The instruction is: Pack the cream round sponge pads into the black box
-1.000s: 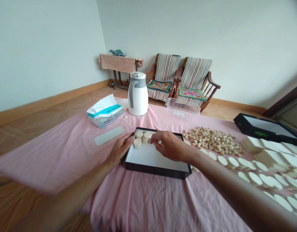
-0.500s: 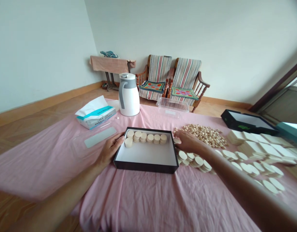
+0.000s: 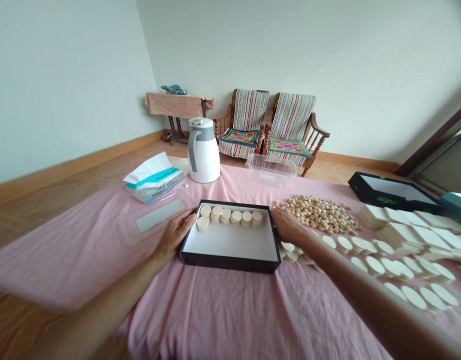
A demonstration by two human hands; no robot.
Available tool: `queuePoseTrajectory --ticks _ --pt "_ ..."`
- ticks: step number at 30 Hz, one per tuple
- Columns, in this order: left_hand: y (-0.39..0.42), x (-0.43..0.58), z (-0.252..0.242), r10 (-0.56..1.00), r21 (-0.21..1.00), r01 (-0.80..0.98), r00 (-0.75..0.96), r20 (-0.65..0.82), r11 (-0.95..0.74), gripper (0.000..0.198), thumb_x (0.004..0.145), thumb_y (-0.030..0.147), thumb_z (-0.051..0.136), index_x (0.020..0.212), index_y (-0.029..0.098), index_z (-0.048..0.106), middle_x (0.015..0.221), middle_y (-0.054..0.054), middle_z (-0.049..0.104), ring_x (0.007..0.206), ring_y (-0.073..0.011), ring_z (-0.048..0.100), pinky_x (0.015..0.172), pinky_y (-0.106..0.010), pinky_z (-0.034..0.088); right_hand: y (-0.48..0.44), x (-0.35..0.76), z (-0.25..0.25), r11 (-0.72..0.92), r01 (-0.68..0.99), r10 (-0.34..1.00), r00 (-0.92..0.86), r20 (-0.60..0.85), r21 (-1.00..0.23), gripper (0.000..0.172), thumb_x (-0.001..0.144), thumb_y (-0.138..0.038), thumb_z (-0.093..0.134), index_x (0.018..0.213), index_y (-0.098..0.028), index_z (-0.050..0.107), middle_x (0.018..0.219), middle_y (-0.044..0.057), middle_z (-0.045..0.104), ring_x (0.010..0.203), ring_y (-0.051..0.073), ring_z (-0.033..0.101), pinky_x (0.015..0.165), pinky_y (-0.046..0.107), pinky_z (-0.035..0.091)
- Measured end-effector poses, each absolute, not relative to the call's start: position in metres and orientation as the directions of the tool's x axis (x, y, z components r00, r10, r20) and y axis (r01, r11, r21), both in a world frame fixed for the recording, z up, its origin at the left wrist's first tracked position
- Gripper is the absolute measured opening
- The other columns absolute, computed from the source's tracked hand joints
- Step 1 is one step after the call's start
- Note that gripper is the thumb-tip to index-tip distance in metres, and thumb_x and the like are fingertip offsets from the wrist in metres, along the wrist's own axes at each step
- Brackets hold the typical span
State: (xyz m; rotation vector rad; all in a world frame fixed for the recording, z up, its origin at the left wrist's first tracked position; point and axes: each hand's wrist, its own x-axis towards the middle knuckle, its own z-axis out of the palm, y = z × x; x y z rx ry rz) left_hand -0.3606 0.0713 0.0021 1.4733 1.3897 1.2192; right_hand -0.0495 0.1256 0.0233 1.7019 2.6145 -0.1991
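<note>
A shallow black box with a white inside lies on the pink cloth. Short stacks of round wooden discs line its far side, and one more stack sits in front of the leftmost. My left hand grips the box's left wall, thumb near the rim. Just beyond the right wall, my right hand is closed with its fingers curled down; whatever they hold is hidden. Loose round discs lie right below this hand, partly covered by the forearm.
Small wooden pieces are heaped at the right, near rows of discs and stacked square pieces. Another black box stands behind. A white jug, a tissue pack and clear plastic containers are farther back.
My right hand has come slightly nearer, down along the box's right wall, and its fingers look more tucked in. The left hand keeps its place on the box. The view has shifted slightly.
</note>
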Motion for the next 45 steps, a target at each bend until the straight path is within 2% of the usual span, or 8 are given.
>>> queuePoseTrajectory --ticks 8,13,19,25,32,36,40,45 --pt "0.072 -0.364 -0.002 0.987 0.953 0.262 -0.005 0.161 -0.154 0.057 0.084 0.045 0.051 0.127 0.009 0.053 0.113 -0.010 0.066 0.092 -0.0244 0.063 0.068 -0.025 0.049 0.133 -0.047 0.024 0.416 0.905 0.906 -0.421 -0.047 -0.088 0.016 0.067 -0.014 0.057 0.081 -0.011 0.063 0.085 0.014 0.067 0.084 0.022 0.063 0.067 0.025 0.040" --pt "0.072 -0.364 -0.003 0.988 0.965 0.221 -0.020 0.152 -0.144 0.055 0.083 0.044 0.052 0.127 0.010 0.053 0.112 -0.010 0.067 0.098 -0.0264 0.062 0.067 -0.026 0.049 0.139 -0.047 0.070 0.353 0.934 0.936 -0.353 0.008 -0.058 0.023 0.070 -0.020 0.054 0.089 -0.011 0.064 0.087 0.014 0.066 0.082 0.023 0.061 0.068 0.027 0.039" --pt "0.070 -0.363 -0.001 0.992 0.971 0.209 -0.015 0.127 -0.121 0.055 0.084 0.043 0.052 0.128 0.009 0.052 0.107 -0.010 0.068 0.097 -0.0259 0.062 0.069 -0.027 0.050 0.106 -0.112 0.121 0.579 0.802 0.798 -0.595 -0.098 -0.148 0.023 0.068 -0.016 0.055 0.089 -0.014 0.065 0.088 0.010 0.067 0.081 0.019 0.060 0.069 0.025 0.040" --pt "0.070 -0.364 -0.003 0.996 0.982 0.167 -0.007 0.090 -0.087 0.057 0.085 0.042 0.052 0.131 0.009 0.047 0.106 -0.010 0.068 0.083 -0.0227 0.065 0.067 -0.028 0.050 0.084 -0.166 0.076 0.717 0.687 0.659 -0.724 -0.204 -0.119 0.027 0.072 -0.013 0.053 0.097 -0.009 0.062 0.101 0.017 0.062 0.089 0.024 0.061 0.070 0.031 0.045" --pt "0.070 -0.364 -0.001 0.995 0.974 0.201 0.013 0.101 -0.102 0.057 0.086 0.043 0.050 0.131 0.009 0.047 0.106 -0.010 0.068 0.083 -0.0229 0.065 0.066 -0.027 0.050 0.085 -0.175 0.046 0.688 0.722 0.712 -0.691 -0.122 -0.070 0.029 0.079 -0.012 0.047 0.106 -0.009 0.055 0.105 0.017 0.058 0.086 0.025 0.061 0.068 0.033 0.047" --pt "0.070 -0.364 -0.001 0.994 0.972 0.212 0.003 0.105 -0.103 0.058 0.086 0.044 0.050 0.131 0.008 0.047 0.107 -0.011 0.067 0.083 -0.0225 0.064 0.070 -0.028 0.049 0.080 -0.167 0.053 0.652 0.750 0.745 -0.661 -0.086 -0.111 0.033 0.079 -0.019 0.054 0.111 -0.010 0.052 0.108 0.016 0.057 0.090 0.024 0.060 0.073 0.032 0.045" --pt "0.070 -0.365 -0.003 0.997 0.972 0.222 -0.001 0.078 -0.076 0.059 0.085 0.044 0.050 0.132 0.007 0.046 0.098 -0.010 0.070 0.072 -0.0202 0.064 0.068 -0.029 0.049 0.079 -0.148 0.068 0.579 0.804 0.800 -0.592 -0.099 -0.135 0.020 0.083 -0.017 0.047 0.098 -0.012 0.059 0.096 0.014 0.063 0.086 0.023 0.061 0.073 0.031 0.043" --pt "0.071 -0.365 -0.004 0.995 0.969 0.226 -0.008 0.102 -0.098 0.057 0.085 0.044 0.050 0.130 0.008 0.049 0.106 -0.010 0.068 0.079 -0.0212 0.064 0.067 -0.027 0.048 0.085 -0.130 0.059 0.672 0.677 0.642 -0.734 -0.220 -0.300 0.025 0.079 -0.005 0.045 0.085 -0.015 0.066 0.091 0.010 0.066 0.091 0.019 0.059 0.080 0.027 0.040"
